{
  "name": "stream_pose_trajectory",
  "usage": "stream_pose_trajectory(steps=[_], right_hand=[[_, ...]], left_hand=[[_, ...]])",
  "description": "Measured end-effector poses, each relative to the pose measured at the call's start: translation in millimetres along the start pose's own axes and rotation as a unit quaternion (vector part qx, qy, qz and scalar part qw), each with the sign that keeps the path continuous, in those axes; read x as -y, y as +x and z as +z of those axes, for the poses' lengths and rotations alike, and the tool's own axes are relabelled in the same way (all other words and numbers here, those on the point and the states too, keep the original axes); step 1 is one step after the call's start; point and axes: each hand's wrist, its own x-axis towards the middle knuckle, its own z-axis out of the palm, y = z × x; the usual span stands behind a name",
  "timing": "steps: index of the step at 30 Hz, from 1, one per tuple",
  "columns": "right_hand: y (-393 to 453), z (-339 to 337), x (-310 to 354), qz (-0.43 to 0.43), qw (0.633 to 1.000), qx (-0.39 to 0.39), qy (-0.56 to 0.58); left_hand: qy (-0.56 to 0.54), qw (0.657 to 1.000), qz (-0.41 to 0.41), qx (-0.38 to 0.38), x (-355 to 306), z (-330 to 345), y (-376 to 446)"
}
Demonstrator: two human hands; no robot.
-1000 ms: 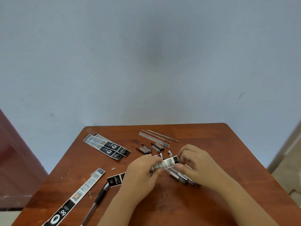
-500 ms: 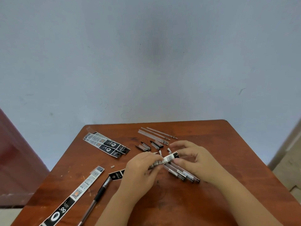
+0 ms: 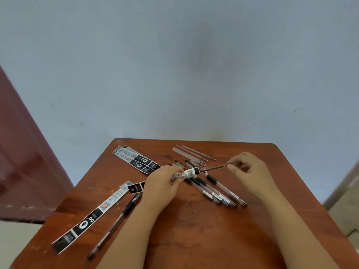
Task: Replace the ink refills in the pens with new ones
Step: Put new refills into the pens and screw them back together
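Observation:
My left hand [image 3: 164,183] grips a black-and-white refill packet [image 3: 187,173] above the wooden table [image 3: 204,230]. My right hand [image 3: 246,171] pinches the end of a thin dark refill [image 3: 214,168] that sticks partly out of the packet's open end. Under my hands lies a row of several clear pens with black grips [image 3: 217,191]. A single pen [image 3: 116,220] lies at the lower left. Several thin clear refills [image 3: 192,155] rest near the far edge, with small dark pen parts [image 3: 179,163] beside them.
Refill packets [image 3: 136,159] lie at the far left of the table. A long packet strip [image 3: 97,212] lies at the near left. A grey wall stands right behind the table, and a dark red door is on the left.
My right hand has moved right and away from the packet, drawing the dark refill out of it. My left hand still holds the packet.

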Motion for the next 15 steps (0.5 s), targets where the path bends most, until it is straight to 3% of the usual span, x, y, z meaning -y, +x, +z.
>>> stream_pose_trajectory(steps=[3,7,15], right_hand=[[2.3,-9.3,-1.8,0.012,0.998,-0.051,0.017],[-1.3,-2.6,5.5,0.011,0.995,-0.064,0.075],[-13.9,21.1,13.1,-0.025,0.994,-0.002,0.102]], left_hand=[[0.027,0.999,-0.040,0.005,-0.2,-8.6,-0.4],[0.070,0.993,-0.097,0.009,12.4,-34.5,-9.9],[0.166,0.964,-0.208,0.013,58.6,-77.5,-51.1]])
